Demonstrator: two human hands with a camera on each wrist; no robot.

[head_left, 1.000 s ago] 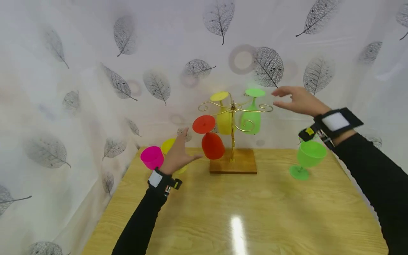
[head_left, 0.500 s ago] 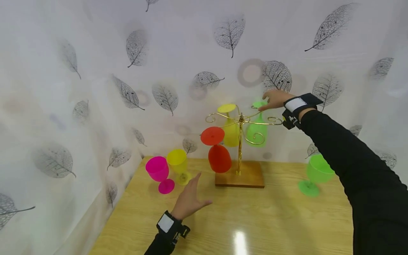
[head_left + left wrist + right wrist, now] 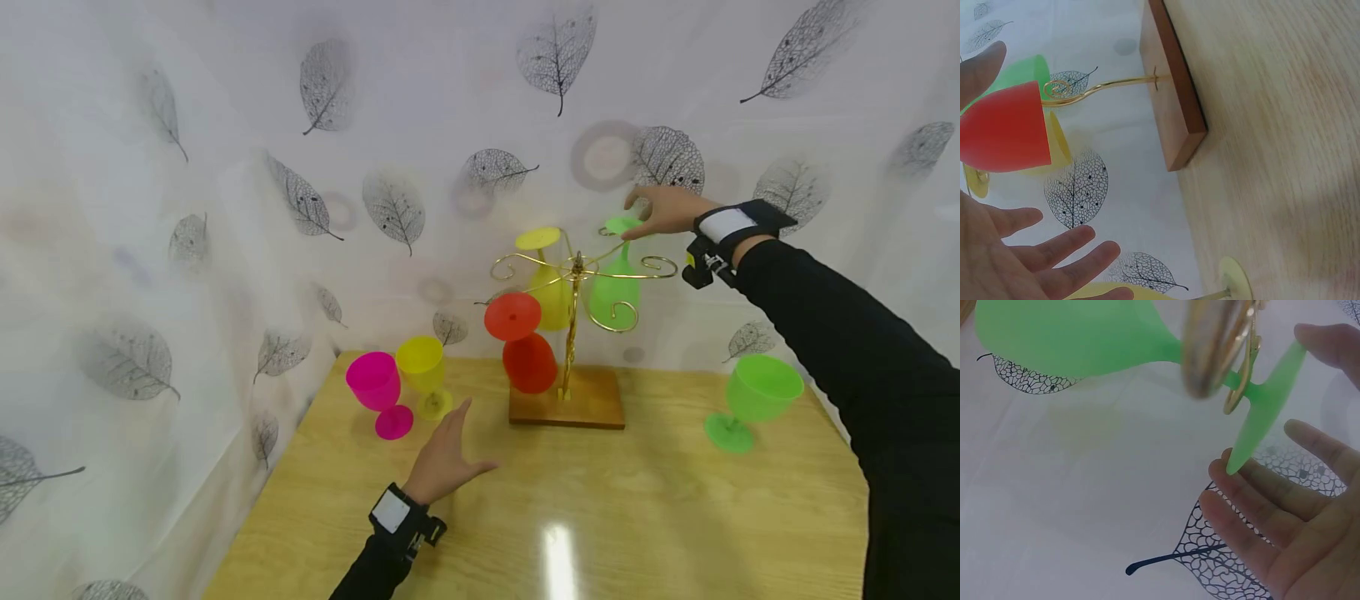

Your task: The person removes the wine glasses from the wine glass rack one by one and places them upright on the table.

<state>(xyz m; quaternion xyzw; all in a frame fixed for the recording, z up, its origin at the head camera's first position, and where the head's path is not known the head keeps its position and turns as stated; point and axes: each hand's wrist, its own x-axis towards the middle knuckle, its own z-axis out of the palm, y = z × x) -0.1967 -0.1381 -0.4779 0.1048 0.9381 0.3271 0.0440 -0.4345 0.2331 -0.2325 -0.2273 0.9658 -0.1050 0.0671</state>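
Note:
A gold wire rack (image 3: 571,342) holds three goblets hanging upside down: a red goblet (image 3: 529,367), a yellow goblet (image 3: 552,304) and a green goblet (image 3: 617,293). My right hand (image 3: 669,210) is at the green goblet's upturned foot (image 3: 1267,412); the right wrist view has the thumb on one edge of that foot and fingertips on the opposite edge. The goblet's stem sits inside a wire loop. Lower down, my left hand (image 3: 441,462) hovers above the table with fingers and thumb spread, holding nothing. In the left wrist view the red goblet (image 3: 1007,128) appears beyond the fingers.
A magenta goblet (image 3: 373,381) and another yellow goblet (image 3: 422,364) stand upright on the table (image 3: 660,517) at the left. Another green goblet (image 3: 765,387) stands at the right. The rack's wooden base (image 3: 600,408) is near the leaf-patterned backdrop (image 3: 465,83).
My right hand has moved left from beside the rack onto the hanging green goblet's foot. My left hand has drawn back from near the red goblet toward the front of the table.

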